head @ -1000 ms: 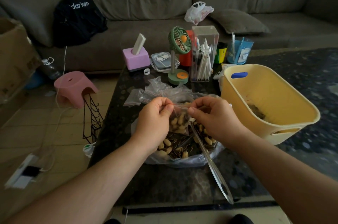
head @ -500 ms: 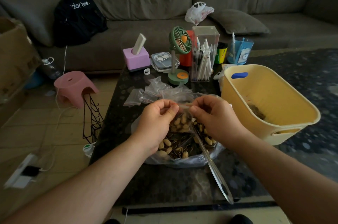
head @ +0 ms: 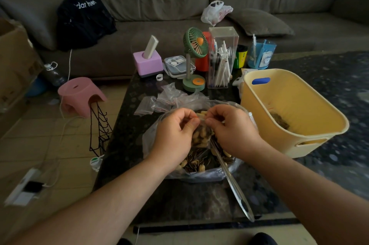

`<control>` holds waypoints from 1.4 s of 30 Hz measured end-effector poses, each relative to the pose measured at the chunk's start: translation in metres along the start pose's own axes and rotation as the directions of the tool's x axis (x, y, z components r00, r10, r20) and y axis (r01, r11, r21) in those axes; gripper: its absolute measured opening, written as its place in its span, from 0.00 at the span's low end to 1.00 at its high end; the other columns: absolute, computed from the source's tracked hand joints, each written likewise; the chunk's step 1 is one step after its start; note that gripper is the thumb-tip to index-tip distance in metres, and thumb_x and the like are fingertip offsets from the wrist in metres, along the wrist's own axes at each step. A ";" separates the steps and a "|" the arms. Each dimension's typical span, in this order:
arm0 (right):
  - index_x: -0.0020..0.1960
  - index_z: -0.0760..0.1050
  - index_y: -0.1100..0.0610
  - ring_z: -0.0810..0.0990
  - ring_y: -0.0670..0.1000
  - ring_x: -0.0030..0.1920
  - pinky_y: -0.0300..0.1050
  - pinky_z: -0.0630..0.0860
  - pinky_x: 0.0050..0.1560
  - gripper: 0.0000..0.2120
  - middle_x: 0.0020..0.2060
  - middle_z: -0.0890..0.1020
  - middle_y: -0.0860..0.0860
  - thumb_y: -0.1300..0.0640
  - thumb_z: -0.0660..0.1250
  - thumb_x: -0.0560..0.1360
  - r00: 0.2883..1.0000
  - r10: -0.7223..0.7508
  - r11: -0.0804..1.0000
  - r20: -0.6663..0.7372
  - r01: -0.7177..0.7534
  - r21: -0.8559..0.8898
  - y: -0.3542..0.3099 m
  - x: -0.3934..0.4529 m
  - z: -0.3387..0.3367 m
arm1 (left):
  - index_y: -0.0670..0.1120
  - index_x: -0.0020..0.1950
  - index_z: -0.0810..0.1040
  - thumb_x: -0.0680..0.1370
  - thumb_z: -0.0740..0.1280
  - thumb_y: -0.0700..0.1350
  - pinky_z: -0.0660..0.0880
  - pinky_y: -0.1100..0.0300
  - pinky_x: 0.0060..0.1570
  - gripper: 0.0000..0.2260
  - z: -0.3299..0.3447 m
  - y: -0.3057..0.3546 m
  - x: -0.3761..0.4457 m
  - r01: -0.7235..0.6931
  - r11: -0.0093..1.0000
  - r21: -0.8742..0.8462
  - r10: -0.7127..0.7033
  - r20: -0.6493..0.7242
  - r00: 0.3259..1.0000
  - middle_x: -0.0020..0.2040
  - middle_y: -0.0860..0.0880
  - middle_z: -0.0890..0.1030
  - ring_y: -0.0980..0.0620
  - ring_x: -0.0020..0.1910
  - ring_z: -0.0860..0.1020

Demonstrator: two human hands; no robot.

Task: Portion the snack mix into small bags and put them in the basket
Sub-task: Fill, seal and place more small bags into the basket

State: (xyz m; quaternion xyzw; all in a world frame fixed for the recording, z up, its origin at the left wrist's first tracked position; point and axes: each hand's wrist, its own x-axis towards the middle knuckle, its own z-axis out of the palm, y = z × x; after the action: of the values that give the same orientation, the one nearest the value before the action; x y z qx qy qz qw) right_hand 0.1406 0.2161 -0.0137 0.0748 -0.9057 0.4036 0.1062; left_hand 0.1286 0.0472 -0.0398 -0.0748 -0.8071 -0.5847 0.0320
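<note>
Both hands have closed in together at the small bag's [head: 201, 134] mouth: left hand [head: 175, 134] and right hand [head: 231, 130] each pinch the top edge, grip tight, sealing it above the snack mix [head: 199, 162]. Filled bag next goes to the yellow basket [head: 299, 140], just beside.

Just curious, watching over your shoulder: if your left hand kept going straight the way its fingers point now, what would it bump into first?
The left hand points right, across the top of the small clear snack-filled bag it pinches. Straight on, it would likely meet the right hand pinching the same top; depth is hard to judge.
</note>
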 end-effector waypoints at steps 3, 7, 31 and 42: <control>0.41 0.76 0.44 0.77 0.39 0.41 0.28 0.68 0.38 0.13 0.39 0.80 0.43 0.60 0.71 0.80 1.000 0.013 0.998 0.007 -0.013 -0.057 0.002 0.002 -0.002 | 0.57 0.52 0.82 0.83 0.70 0.46 0.84 0.51 0.56 0.05 0.003 0.001 -0.002 -0.006 1.000 -0.028 0.006 0.001 1.000 0.48 0.55 0.86 0.59 0.50 0.84; 0.45 0.78 0.43 0.78 0.34 0.44 0.25 0.71 0.41 0.08 0.40 0.82 0.41 0.54 0.72 0.80 0.998 0.019 1.000 0.063 -0.018 -0.004 0.002 0.001 -0.001 | 0.58 0.52 0.81 0.84 0.68 0.47 0.82 0.56 0.54 0.06 0.002 0.001 -0.001 0.018 0.999 0.035 -0.017 -0.006 1.000 0.49 0.57 0.85 0.61 0.50 0.83; 0.50 0.83 0.45 0.82 0.42 0.43 0.38 0.80 0.44 0.03 0.41 0.84 0.43 0.48 0.74 0.78 0.993 0.042 0.999 0.110 -0.038 -0.037 0.007 0.007 -0.009 | 0.48 0.52 0.87 0.83 0.71 0.43 0.82 0.41 0.61 0.05 -0.002 0.001 0.004 0.234 0.938 -0.254 -0.221 0.081 0.972 0.49 0.49 0.89 0.50 0.52 0.87; 0.44 0.84 0.56 0.85 0.58 0.40 0.59 0.85 0.49 0.05 0.38 0.86 0.56 0.57 0.75 0.78 0.946 0.318 0.865 0.060 -0.315 0.391 0.005 0.007 -0.012 | 0.42 0.65 0.81 0.77 0.72 0.47 0.83 0.56 0.49 0.18 -0.001 0.010 -0.003 0.547 0.751 -0.369 -0.314 0.529 0.788 0.61 0.38 0.85 0.46 0.52 0.85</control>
State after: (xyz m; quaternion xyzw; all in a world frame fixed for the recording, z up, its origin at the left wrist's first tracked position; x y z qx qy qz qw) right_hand 0.1341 0.2282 -0.0073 -0.0560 -0.8049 0.5903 0.0241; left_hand 0.1326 0.0492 -0.0307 -0.0155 -0.6054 -0.7333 -0.3092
